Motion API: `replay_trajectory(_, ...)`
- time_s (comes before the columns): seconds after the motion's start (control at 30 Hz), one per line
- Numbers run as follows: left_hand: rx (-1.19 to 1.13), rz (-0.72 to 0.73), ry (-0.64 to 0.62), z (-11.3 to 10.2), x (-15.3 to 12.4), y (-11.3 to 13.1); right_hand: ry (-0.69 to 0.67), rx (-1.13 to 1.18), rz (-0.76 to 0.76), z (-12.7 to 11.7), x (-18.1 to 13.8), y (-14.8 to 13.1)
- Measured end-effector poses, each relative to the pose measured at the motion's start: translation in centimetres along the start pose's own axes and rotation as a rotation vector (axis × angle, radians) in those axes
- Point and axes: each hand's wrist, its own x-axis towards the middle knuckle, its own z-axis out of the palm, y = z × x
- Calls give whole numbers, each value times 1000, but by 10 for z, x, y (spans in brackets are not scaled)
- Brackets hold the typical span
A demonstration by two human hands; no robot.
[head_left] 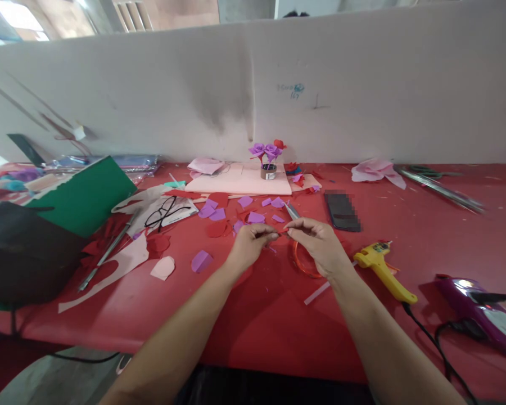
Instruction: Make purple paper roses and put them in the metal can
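Head: red scrap point(284, 232), apparently between left grip point(249, 244) and right grip point(320, 244)

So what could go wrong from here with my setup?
Your right forearm is near the yellow glue gun and might knock it; whether it's hot can't be seen. Also, the tiny red piece pinched between your left hand and right hand could drop among the red scraps.
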Motion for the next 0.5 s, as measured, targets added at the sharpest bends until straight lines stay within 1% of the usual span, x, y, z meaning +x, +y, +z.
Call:
replay_trajectory(0.13,4,31,-15,0,1,-1,-2,79,61,1,1,2)
replay_trajectory(0.33,67,37,10,0,1,-3,23,27,26,2,0,-1)
replay_trajectory(0.5,81,65,22,0,0,0,17,49,46,2,1,1)
